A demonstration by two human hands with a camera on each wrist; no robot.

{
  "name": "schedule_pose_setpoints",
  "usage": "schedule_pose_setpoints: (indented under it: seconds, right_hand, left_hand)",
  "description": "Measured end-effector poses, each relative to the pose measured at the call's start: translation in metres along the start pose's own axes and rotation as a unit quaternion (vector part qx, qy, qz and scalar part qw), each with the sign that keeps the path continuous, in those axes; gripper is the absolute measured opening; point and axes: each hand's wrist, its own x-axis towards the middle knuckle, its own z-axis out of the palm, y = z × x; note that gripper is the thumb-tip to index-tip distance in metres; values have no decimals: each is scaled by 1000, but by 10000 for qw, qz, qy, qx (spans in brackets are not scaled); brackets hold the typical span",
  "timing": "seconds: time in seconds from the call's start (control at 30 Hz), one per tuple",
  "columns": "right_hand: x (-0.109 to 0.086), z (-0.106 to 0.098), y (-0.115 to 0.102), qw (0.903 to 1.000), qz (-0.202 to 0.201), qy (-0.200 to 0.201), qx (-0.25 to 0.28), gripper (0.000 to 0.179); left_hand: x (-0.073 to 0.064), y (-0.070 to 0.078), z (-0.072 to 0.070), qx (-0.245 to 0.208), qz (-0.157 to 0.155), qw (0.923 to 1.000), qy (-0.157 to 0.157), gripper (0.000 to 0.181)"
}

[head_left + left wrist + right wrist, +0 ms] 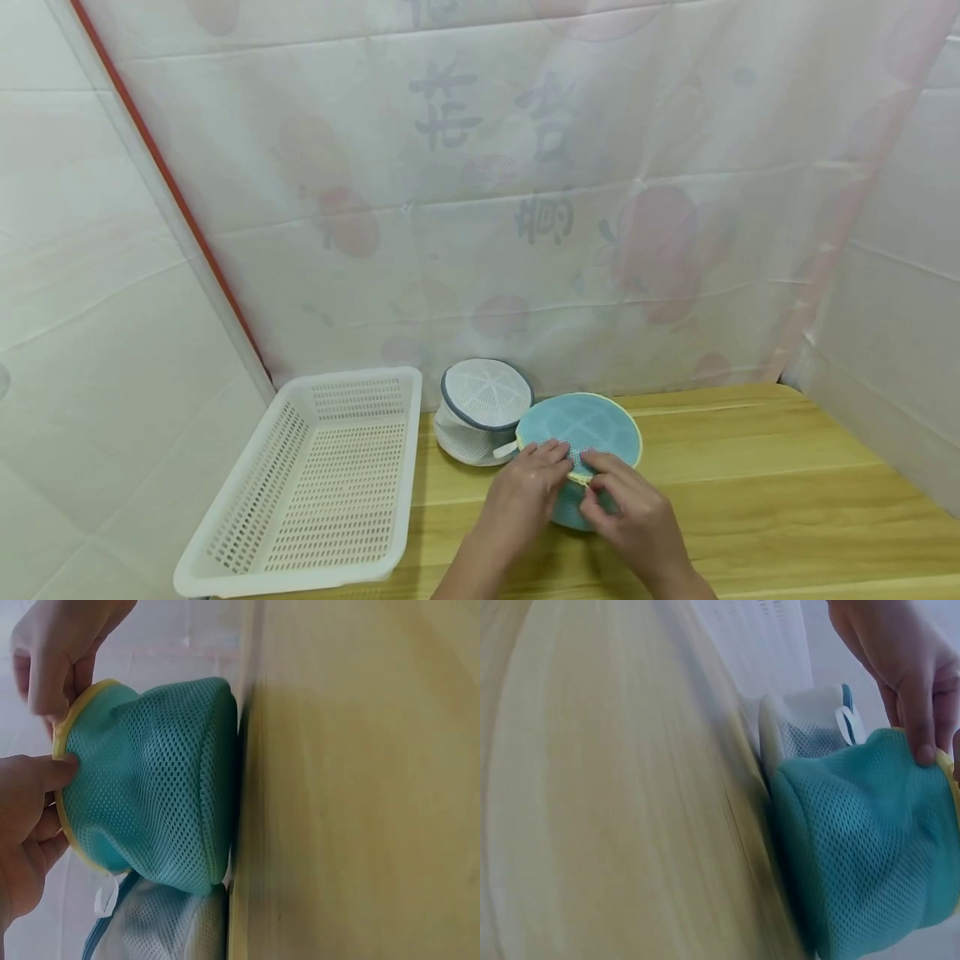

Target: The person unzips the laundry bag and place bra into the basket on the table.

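A teal mesh laundry bag (pixel 581 421) with a yellow zipped rim stands upright on the wooden table. My left hand (pixel 525 497) grips the near left of its rim; in the left wrist view the thumb lies on the mesh side just below the yellow edge. At the front of the rim my right hand (pixel 637 512) pinches the zipper, thumb against forefinger. The zipper pull itself is hidden by the fingers. A white mesh laundry bag (pixel 487 396) with a dark blue-grey rim stands behind and to the left. A white loop tab (pixel 106 896) sticks out beside the teal bag's rim.
On the left of the table (pixel 757 483) stands a white perforated plastic basket (pixel 408 500) with nothing in it. A pale printed curtain (pixel 450 275) hangs behind the table, and white sheeting (pixel 892 358) closes off the right side.
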Motion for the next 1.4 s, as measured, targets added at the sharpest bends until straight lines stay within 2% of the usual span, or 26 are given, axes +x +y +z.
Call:
schedule_pose_setpoints:
  seconds: [0.37,0.57,0.73,0.87,0.97,1.2,1.4]
  right_hand:
    - [-1,-6,10,9997,236,71,-73,19]
    - [-4,-5,9,9995,305,15,41,13]
    - [-4,-1,6,9998,155,31,150,19]
    - [-4,3,3,9998,-1,61,183,24]
    - [-3,4,2,9998,-52,88,195,24]
    - [-2,2,2,9999,-17,16,164,24]
    - [0,-1,5,9999,64,3,119,23]
  left_hand:
    - [-4,-11,-2,-369,-192,9990,149,20]
    - [-3,-5,-6,-220,-52,9997,38,26]
    - [0,5,-6,-159,68,9998,-101,29]
    - [0,9,-3,-176,64,9998,-52,30]
    - [-1,9,-2,-123,43,9999,9,28]
    - [0,8,-2,-130,0,9999,-102,23]
    - [0,4,-3,-20,72,9999,-72,21]
